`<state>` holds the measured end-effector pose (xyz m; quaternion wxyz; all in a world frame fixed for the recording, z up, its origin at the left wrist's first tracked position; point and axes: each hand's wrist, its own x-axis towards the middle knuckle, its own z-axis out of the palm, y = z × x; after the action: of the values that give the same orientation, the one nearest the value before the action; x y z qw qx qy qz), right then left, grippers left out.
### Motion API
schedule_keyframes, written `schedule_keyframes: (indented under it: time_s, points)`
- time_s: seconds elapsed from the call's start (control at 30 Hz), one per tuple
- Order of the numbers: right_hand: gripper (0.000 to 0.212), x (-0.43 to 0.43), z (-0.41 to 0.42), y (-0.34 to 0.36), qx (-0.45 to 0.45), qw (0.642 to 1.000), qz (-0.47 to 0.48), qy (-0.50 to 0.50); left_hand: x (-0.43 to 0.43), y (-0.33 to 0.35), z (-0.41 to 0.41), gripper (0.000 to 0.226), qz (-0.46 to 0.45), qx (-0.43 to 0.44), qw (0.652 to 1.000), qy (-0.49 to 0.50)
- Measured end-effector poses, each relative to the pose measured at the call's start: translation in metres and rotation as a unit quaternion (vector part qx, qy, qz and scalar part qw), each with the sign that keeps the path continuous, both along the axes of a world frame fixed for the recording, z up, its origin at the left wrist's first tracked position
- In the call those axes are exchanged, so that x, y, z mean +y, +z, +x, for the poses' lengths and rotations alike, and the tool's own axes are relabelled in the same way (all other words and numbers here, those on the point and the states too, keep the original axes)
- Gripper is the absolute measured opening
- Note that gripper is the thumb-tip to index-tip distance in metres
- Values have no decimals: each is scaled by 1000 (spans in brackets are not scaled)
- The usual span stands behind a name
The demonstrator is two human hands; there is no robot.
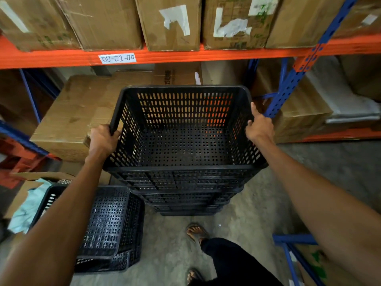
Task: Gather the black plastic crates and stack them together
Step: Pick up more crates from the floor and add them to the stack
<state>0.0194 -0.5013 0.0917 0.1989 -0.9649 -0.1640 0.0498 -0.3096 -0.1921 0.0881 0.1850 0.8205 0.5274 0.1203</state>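
A black perforated plastic crate (183,141) sits on top of a nested stack of black crates (185,199) in the middle of the view. My left hand (103,139) grips the top crate's left rim and my right hand (258,126) grips its right rim. The top crate is empty and looks level. To the lower left, another black crate (107,228) stands on the floor, nested in at least one more, partly behind my left forearm.
An orange and blue rack (185,55) loaded with cardboard boxes (171,23) stands right behind the stack. A big box (78,116) lies left of the crates. Cardboard and a pale cloth (26,209) lie at far left. A blue frame (292,254) and my feet (195,232) are on the concrete floor.
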Motion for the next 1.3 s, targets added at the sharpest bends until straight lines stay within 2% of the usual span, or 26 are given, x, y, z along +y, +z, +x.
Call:
schedule_keyframes:
  time_s: [0.13, 0.43, 0.53, 0.57, 0.67, 0.7, 0.8, 0.87, 0.93, 1.0, 1.2, 1.3]
  points:
    - [64, 5, 8, 1, -6, 1000, -1, 12, -3, 0, 4, 41, 23, 18, 1000, -5]
    - [61, 2, 1, -13, -44, 999, -9, -2, -8, 1, 0, 43, -18, 31, 999, 9]
    - [67, -3, -7, -17, -50, 999, -16, 7, -15, 1, -2, 43, 18, 59, 998, 8]
    - [69, -4, -10, -17, -49, 998, -18, 20, -16, 2, -3, 44, 36, 67, 997, -10]
    - [73, -8, -12, -18, -25, 994, -41, 95, -17, -1, -10, 77, 31, 15, 995, -92]
    - [74, -11, -9, -17, -5, 992, -42, 122, -15, -2, -11, 82, 33, 3, 991, -127]
    - [80, -22, 3, -15, 49, 976, -80, 197, -8, -9, -16, 89, 43, 51, 977, -204]
    - [83, -28, 0, -14, 18, 970, -106, 218, -6, -13, -17, 96, 41, 68, 973, -216]
    - [82, -30, -8, -18, -73, 970, -86, 217, -2, -17, -18, 100, 64, 79, 969, -223]
    - [81, -31, -12, -20, -117, 966, -96, 211, 0, -20, -18, 101, 92, 97, 965, -227]
    - [85, -25, -1, -26, -94, 966, -110, 216, 4, -22, -9, 99, 103, 108, 965, -217]
    - [97, -24, -3, -13, -102, 954, -179, 217, -6, -10, -9, 95, 76, 99, 971, -203]
